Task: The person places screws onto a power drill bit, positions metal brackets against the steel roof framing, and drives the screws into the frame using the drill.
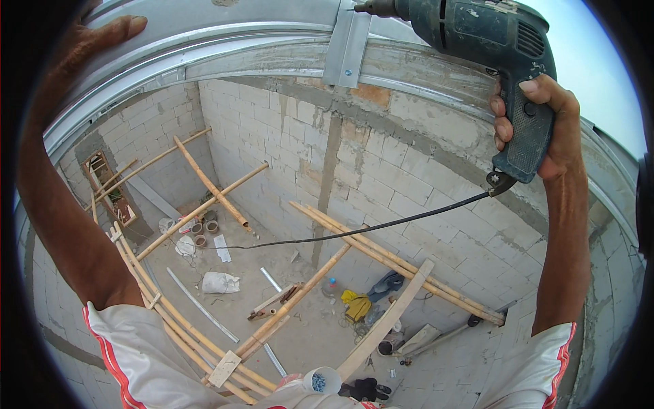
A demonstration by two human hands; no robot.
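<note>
At 2 o'clock in the head view, the right hand (562, 123) holds one drill (477, 31), fingers wrapped round its handle. Its bit (364, 7) points to 9 o'clock, at the upper part of one bracket (346, 54); contact cannot be told. This bracket lies at 12 o'clock, long axis from 12 to 6, and through the drill the right hand reaches nearest. At 10 o'clock the left hand (102, 35) rests on one beam (204, 24); whether its fingers are wide or narrow cannot be told. One screw (348, 72) sits low in the bracket.
</note>
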